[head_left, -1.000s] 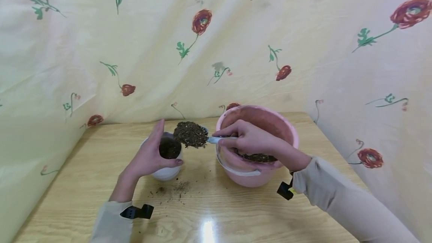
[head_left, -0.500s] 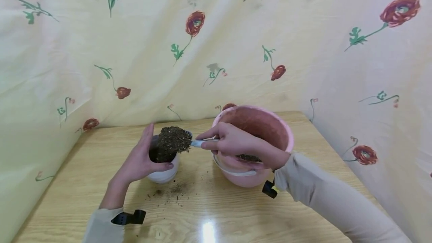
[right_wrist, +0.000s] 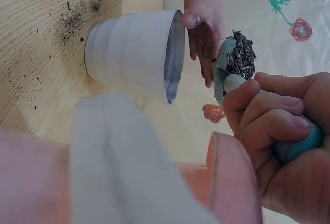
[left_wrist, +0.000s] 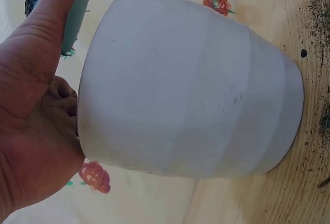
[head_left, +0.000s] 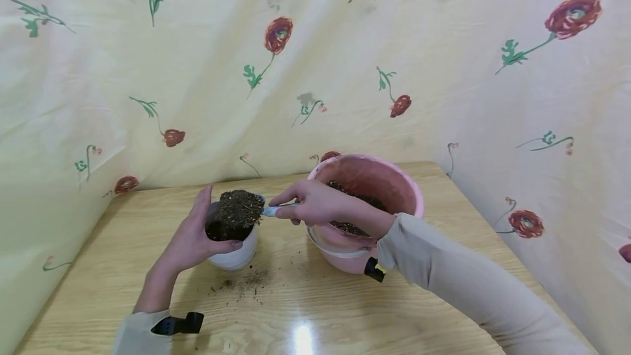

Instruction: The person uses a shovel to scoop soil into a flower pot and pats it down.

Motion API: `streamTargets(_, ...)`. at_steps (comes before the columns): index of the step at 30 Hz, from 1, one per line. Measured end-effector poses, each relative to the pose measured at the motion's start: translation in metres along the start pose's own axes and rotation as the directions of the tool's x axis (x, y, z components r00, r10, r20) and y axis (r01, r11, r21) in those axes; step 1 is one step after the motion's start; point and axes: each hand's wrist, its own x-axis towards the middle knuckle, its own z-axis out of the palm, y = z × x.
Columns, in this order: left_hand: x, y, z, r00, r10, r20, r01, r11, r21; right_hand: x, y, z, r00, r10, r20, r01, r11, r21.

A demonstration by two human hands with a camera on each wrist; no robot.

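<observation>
My right hand (head_left: 320, 202) grips the turquoise handle of a small garden trowel (right_wrist: 223, 64). Dark soil (head_left: 240, 209) is heaped on its blade, held over the mouth of a white ribbed pot (head_left: 236, 257). Inside the pot, dark soil shows below the rim. My left hand (head_left: 189, 239) is spread at the pot's rim, thumb on the near side and fingers extended along the left. In the left wrist view the pot (left_wrist: 180, 85) stands upright on the wooden table, the trowel's underside (left_wrist: 76, 20) just above the thumb.
A pink bucket (head_left: 414, 190) with soil inside stands to the right, partly behind my right forearm. Its white handle (head_left: 345, 254) hangs down the front. Spilled soil crumbs (head_left: 253, 278) lie before the pot on the table (head_left: 276, 316). Flower-patterned cloth (head_left: 212, 70) closes off the back and sides.
My right hand has carried the loaded trowel leftward from beside the pot to over its mouth. My left hand has stayed at the pot's rim; the whole view has shifted slightly.
</observation>
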Motion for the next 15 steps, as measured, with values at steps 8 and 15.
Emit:
streamTargets(8,-0.003,-0.002,-0.005,1.000,-0.030,-0.006,0.030,1.000,0.000,0.016,-0.001,0.005,1.000,-0.003,0.007,0.003,1.000,-0.007)
streamTargets(15,-0.002,-0.006,-0.002,0.999,-0.039,-0.002,0.039,0.999,-0.030,0.029,-0.005,0.008,1.000,0.025,0.014,-0.024,0.999,-0.040)
